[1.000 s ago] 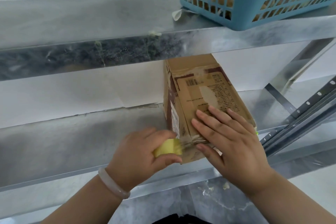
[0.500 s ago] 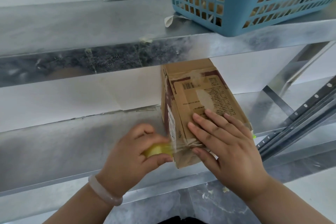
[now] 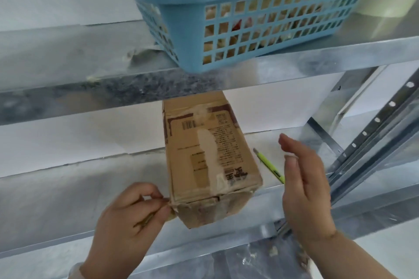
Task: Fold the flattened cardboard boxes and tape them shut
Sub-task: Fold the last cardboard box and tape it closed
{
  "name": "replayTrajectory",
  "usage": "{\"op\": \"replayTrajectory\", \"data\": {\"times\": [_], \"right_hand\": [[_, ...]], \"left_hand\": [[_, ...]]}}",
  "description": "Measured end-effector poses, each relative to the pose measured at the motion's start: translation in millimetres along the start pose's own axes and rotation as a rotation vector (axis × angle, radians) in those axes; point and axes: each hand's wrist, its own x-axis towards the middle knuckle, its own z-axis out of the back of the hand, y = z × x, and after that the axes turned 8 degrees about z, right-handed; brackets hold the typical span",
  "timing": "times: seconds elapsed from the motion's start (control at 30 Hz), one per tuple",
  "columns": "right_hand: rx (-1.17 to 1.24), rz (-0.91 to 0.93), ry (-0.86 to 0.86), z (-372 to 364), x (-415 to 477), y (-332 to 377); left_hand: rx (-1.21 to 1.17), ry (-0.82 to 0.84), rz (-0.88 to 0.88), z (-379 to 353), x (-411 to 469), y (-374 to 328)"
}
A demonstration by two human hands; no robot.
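A folded brown cardboard box with printed text and a barcode lies on the lower metal shelf, its near end over the shelf's front edge. Clear tape runs over its top and near end. My left hand is closed at the box's near left corner, pinching a yellowish roll of tape that is mostly hidden by my fingers. My right hand hovers to the right of the box, fingers apart, touching nothing.
A green utility knife lies on the shelf just right of the box. A blue plastic basket with items stands on the upper shelf. Perforated metal uprights rise at the right.
My right hand has lifted off the box's top and moved right. The left hand with the tape roll has stayed at the near left corner. The view has tilted up.
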Motion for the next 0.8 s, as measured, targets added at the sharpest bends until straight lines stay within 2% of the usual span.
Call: {"op": "replayTrajectory", "data": {"times": [0.07, 0.13, 0.2, 0.27, 0.33, 0.5, 0.63, 0.8], "right_hand": [[-0.207, -0.338, 0.185, 0, 10, -50], [-0.455, -0.509, 0.481, -6, 19, -102], [-0.600, -0.554, 0.682, -17, 23, -139], [-0.767, -0.482, 0.813, -29, 22, -165], [-0.816, -0.478, 0.765, -37, 20, -179], [-0.633, -0.558, 0.603, -38, 11, -161], [-0.344, -0.538, 0.291, -11, -10, -98], [-0.029, -0.470, 0.025, 23, -36, 5]], "left_hand": [[0.017, -0.021, 0.020, -2, -3, -2], [0.032, -0.038, 0.036, -4, -6, -2], [0.047, -0.059, 0.062, -4, -10, -1], [0.073, -0.067, 0.076, -3, -14, 0], [0.087, -0.062, 0.085, -4, -16, 0], [0.072, -0.054, 0.045, -2, -16, -3], [0.058, -0.046, 0.052, 0, -15, -4], [-0.042, 0.063, 0.080, 10, -15, 2]]}}
